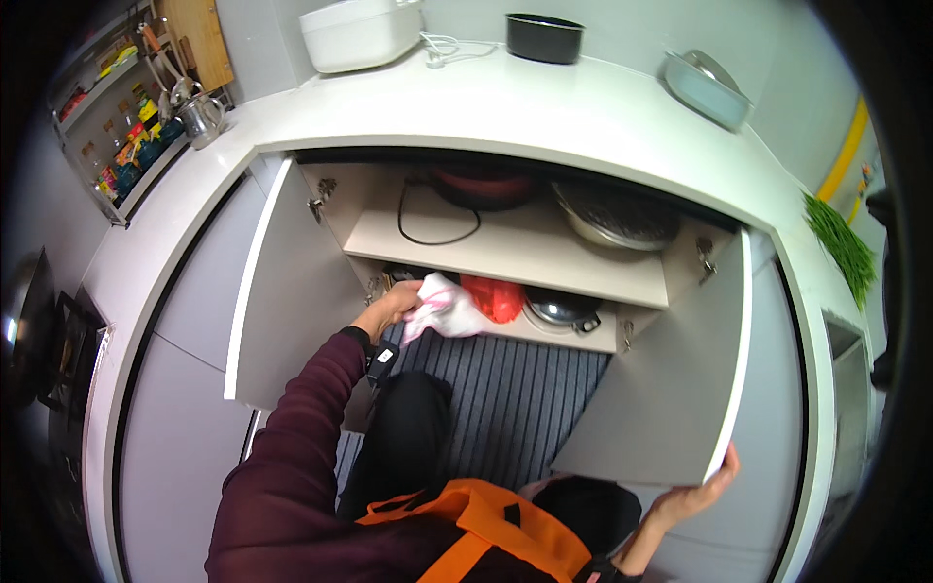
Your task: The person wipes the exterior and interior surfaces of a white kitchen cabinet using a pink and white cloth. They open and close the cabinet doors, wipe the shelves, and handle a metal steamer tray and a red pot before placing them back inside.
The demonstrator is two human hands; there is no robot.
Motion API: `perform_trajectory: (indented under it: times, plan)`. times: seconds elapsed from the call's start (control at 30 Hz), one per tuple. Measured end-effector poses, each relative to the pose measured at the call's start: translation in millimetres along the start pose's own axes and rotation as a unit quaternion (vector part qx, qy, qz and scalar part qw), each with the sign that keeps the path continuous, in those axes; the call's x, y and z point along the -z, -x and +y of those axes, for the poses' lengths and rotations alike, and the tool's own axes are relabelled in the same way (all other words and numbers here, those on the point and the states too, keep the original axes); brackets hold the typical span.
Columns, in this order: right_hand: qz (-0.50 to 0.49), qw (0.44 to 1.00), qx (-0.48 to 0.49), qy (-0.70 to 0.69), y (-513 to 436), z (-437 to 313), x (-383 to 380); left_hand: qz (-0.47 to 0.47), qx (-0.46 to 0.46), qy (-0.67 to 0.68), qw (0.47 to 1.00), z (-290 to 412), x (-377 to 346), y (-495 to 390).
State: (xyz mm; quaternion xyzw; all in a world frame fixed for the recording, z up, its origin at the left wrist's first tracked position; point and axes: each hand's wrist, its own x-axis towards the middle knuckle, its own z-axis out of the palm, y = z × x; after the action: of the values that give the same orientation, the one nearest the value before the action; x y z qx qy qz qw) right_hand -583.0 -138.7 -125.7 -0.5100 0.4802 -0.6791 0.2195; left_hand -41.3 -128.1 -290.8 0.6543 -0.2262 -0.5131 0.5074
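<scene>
My left hand [397, 302] grips a white cloth with pink stripes [448, 310] at the front of the cabinet's bottom level. A red plastic bag [497, 297] lies right behind and beside the cloth. To its right rests a pan with a shiny lid [561, 306]. My right hand [696, 495] holds the lower outer corner of the right cabinet door [670, 379], which stands wide open. The left cabinet door [291, 306] is swung open too. On the shelf [452, 233] above sit a dark red pan [481, 188], a black cable [437, 243] and a large round pan [619, 215].
The white countertop [466, 109] overhangs the cabinet. On it are a white appliance [361, 36], a black pot [544, 38], a glass container [705, 91] and green vegetables [842, 240]. A spice rack [120, 138] stands at left, near a stove [65, 364]. A striped mat [510, 401] covers the floor.
</scene>
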Motion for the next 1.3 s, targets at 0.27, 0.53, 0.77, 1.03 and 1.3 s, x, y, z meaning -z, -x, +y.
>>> perform_trajectory:
  times: [0.27,0.53,0.77,1.03,1.3]
  plan:
    - [-0.025,0.997,0.019,0.073,-9.6,-12.5,14.2,-0.309,-0.046,0.334,0.889,41.7,-133.1,80.0]
    - [0.041,0.997,-0.031,0.061,-26.4,-5.7,33.4,-0.304,-0.01,0.304,0.903,11.3,-160.9,122.2]
    - [0.141,0.981,0.03,0.129,-45.7,-12.4,53.4,-0.317,-0.024,0.279,0.906,12.1,-170.3,142.0]
    - [-0.284,0.956,0.019,0.066,41.3,-17.8,-26.8,-0.469,-0.005,0.263,0.843,52.4,-241.7,175.9]
    - [-0.244,0.893,-0.351,-0.14,41.4,66.0,-82.5,-0.257,-0.085,-0.061,0.961,110.6,-250.7,71.2]
